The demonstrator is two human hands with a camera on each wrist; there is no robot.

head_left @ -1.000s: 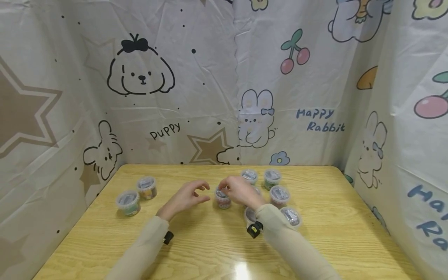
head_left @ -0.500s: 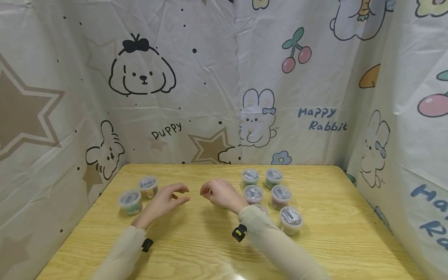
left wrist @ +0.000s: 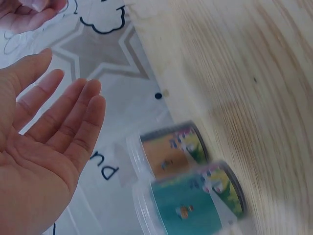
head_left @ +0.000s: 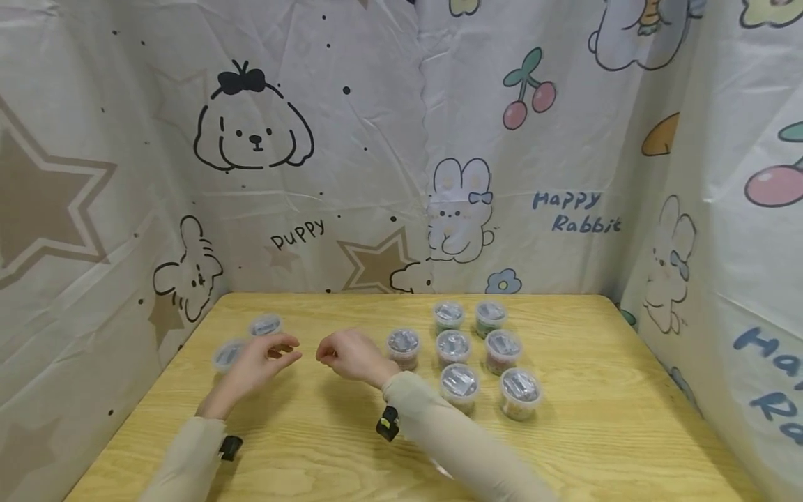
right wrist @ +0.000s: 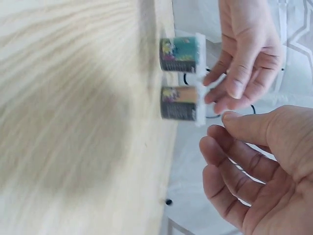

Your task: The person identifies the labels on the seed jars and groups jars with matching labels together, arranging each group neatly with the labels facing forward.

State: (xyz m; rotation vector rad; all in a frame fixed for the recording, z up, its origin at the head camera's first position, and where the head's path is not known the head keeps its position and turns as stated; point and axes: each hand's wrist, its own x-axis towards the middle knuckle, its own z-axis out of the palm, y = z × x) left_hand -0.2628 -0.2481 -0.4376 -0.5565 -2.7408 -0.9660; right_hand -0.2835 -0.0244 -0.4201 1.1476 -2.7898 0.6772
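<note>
My left hand (head_left: 256,366) hovers over the left part of the table, fingers loosely bent and holding nothing. Behind it in the head view are two small lidded tubs (head_left: 266,325), partly covered by the hand. In the left wrist view, one has an orange label (left wrist: 168,154) and the other a teal label (left wrist: 188,205). My right hand (head_left: 356,357) is in the air near the table's middle, its fingers relaxed and curved with nothing between them. The right wrist view has its thumb apart from the other fingers. Closest to it on the right stands a tub (head_left: 403,348) with a silvery top.
Several more lidded tubs stand in a cluster on the right, among them a front one (head_left: 518,394) and a back one (head_left: 491,319). The wooden table (head_left: 596,390) is enclosed by a printed cloth (head_left: 370,139) at the back and sides.
Both hands have moved left. The right hand has come away from the tub in the middle, which now stands uncovered beside the cluster. The left hand now overlaps the two left tubs.
</note>
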